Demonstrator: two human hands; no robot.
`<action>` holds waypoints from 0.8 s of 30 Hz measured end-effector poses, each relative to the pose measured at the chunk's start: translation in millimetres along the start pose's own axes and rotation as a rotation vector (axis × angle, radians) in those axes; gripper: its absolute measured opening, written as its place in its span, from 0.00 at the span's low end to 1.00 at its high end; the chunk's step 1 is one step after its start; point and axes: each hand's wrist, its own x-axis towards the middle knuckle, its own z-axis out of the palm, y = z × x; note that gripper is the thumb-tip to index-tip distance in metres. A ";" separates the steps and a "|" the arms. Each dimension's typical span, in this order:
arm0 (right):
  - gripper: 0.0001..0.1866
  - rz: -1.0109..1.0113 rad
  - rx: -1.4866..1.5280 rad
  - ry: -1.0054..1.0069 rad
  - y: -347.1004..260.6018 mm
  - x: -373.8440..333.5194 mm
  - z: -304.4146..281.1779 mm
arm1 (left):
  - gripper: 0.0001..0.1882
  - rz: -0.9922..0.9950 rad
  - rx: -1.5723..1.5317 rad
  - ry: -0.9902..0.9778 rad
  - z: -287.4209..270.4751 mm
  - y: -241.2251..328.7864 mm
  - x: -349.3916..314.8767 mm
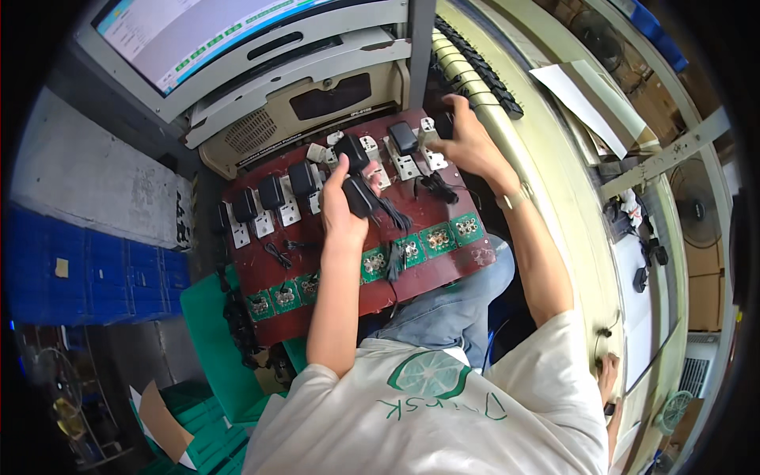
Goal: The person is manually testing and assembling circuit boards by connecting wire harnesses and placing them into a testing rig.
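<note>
The black adapter (pixel 360 197) lay in your left hand (pixel 342 215), which was closed around it above the middle of a dark red board (pixel 447 265), and its dark cord (pixel 394 215) trailed off to the right. Just above it, by your thumb and fingertips, was a second black adapter (pixel 351 150) (whether you gripped that one too, or it sat in a socket, I could not tell). Your right hand (pixel 477 150) was over the far right corner of the board, finger and thumb spread apart, with another black block (pixel 443 125) showing between them; I could not tell whether you were touching it. Close to that thumb stood a white socket (pixel 433 157), and nearer you lay a bundle of black cord (pixel 439 188). On the left half of the board, more black adapters (pixel 271 192) stood in a slanting row on white sockets, while small green circuit boards (pixel 285 295) lined the edge nearest you. Behind the board was a beige machine (pixel 273 120), with a lit screen (pixel 206 39) above it. A green bin (pixel 214 332) stood to your left, with blue boxes (pixel 71 269) beyond, and at the lower right another person's hand (pixel 607 374) rested by the long pale bench (pixel 570 237).
</note>
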 end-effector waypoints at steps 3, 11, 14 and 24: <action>0.38 0.330 0.300 -0.152 -41.0 -55.5 -52.1 | 0.24 -0.040 0.058 -0.043 -8.7 9.6 27.3; 0.29 0.946 1.144 -0.127 -51.1 -185.4 -54.3 | 0.24 0.015 0.239 0.009 -18.9 -4.0 46.3; 0.27 0.676 1.094 -0.098 -47.0 -224.8 -35.9 | 0.24 0.050 0.275 0.010 -15.2 -8.0 47.5; 0.27 0.980 0.989 -0.178 -82.0 -258.3 -62.9 | 0.24 0.168 0.293 0.062 -4.0 -21.4 46.2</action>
